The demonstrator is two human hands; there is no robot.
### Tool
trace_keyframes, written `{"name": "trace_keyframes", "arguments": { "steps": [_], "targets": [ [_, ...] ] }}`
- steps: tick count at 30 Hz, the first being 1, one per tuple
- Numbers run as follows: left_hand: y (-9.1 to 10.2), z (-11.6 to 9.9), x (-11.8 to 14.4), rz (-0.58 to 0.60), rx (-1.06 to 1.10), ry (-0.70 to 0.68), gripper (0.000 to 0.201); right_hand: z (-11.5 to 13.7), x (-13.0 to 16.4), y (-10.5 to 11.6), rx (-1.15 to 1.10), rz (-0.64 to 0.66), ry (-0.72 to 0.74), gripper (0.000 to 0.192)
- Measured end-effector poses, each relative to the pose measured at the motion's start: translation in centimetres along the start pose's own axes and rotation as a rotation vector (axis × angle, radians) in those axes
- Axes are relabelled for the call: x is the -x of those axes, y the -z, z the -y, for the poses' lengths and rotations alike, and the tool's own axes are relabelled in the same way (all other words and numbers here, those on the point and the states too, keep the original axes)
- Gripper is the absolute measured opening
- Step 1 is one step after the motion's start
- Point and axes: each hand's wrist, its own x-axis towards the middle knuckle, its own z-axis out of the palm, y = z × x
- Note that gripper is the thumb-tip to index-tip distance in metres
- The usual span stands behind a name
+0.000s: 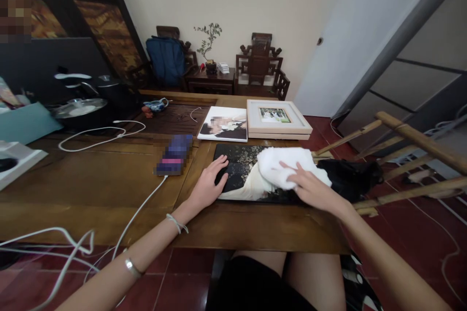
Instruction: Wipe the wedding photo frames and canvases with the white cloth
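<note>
A dark photo panel [239, 182] with a pale gown printed on it lies flat at the table's near edge. My left hand [209, 184] rests on its left end, open, fingers stretched over the surface. On its right part, a bunched white towel [270, 163] lies under my right hand [310, 189], whose fingers grip and press it. The towel's right end hangs past the panel. Just behind the panel are a white-edged photo print [224, 124] and a stack of light wooden picture frames [277, 129].
The wooden table [109, 189] holds a phone [174, 155] on a white charging cable [140, 211], left of my hand. A lidded pot [82, 109] and a small blue-and-white teapot [156, 105] stand farther back. A bamboo chair [419, 143] is at the right.
</note>
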Motion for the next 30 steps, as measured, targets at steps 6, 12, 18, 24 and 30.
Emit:
{"name": "trace_keyframes", "arguments": {
  "steps": [6,12,18,24,30],
  "targets": [
    [0.1,0.0,0.0,0.002,0.012,0.001,0.032,-4.3,-6.4,1.1,0.047,-0.067,-0.134,0.045],
    [-0.1,-0.1,0.1,0.003,0.013,0.002,0.034,-2.5,-4.0,-0.6,0.061,-0.115,-0.132,0.042],
    [-0.3,-0.1,0.2,-0.017,-0.014,0.006,0.034,3.9,4.6,-2.2,0.025,-0.054,0.015,0.034],
    [-0.5,0.1,0.2,-0.029,-0.031,-0.016,0.034,7.2,6.1,-1.5,-0.05,0.08,0.075,0.037],
    [-0.3,0.1,0.1,-0.012,-0.018,-0.005,0.034,3.5,-2.0,-0.9,-0.082,0.064,0.036,0.044]
  ]
}}
